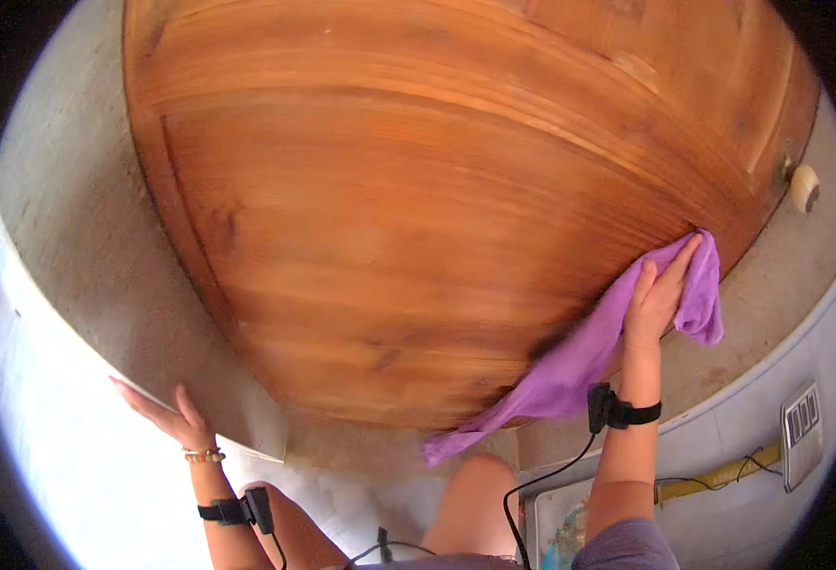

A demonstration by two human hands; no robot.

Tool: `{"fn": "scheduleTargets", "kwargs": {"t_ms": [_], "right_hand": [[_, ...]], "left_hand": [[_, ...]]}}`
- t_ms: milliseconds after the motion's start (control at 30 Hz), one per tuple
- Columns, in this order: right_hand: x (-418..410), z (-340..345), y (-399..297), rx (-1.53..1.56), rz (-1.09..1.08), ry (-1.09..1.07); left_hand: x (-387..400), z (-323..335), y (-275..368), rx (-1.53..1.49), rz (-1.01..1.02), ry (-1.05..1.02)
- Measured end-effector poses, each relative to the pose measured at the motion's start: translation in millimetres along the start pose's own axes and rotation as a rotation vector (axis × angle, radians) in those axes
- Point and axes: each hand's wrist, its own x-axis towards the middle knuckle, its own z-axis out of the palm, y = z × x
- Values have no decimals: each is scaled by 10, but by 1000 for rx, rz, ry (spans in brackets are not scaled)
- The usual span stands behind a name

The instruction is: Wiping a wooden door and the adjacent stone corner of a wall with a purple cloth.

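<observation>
My right hand (656,303) lies flat on a purple cloth (582,356) against the right side of a brown wooden door (403,235). One end of the cloth wraps over the fingers, while the rest trails down to the left along the door's lower part. At the lower left, my left hand (175,417) holds nothing, its fingers apart beside the outer edge of the grey door recess (97,235). Whether it touches that edge I cannot tell. A beaded bracelet is on the left wrist, and black straps with cables circle both forearms.
A pale round doorknob (805,189) juts out at the door's right edge. On the right wall, a switch panel (801,436) sits beside a yellow strip (721,474) with a thin cable. Below the right arm stands a pale, stained object (557,524). My bare knees (475,499) are close to the doorway.
</observation>
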Motion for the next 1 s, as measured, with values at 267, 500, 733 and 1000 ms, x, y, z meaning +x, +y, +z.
{"fn": "scheduleTargets", "kwargs": {"t_ms": [267,500,733,1000], "right_hand": [[-35,118,-866,469,47,128],[-339,220,-1949,673,-186,-343],[-449,420,-3084,858,-318,-422],[-521,479,-3950,734,-651,-144]], "left_hand": [[19,12,109,-105,-69,-10],[16,-5,106,-137,-94,-28],[35,-40,77,-137,-101,-41],[90,-58,85,-139,-48,-3]]}}
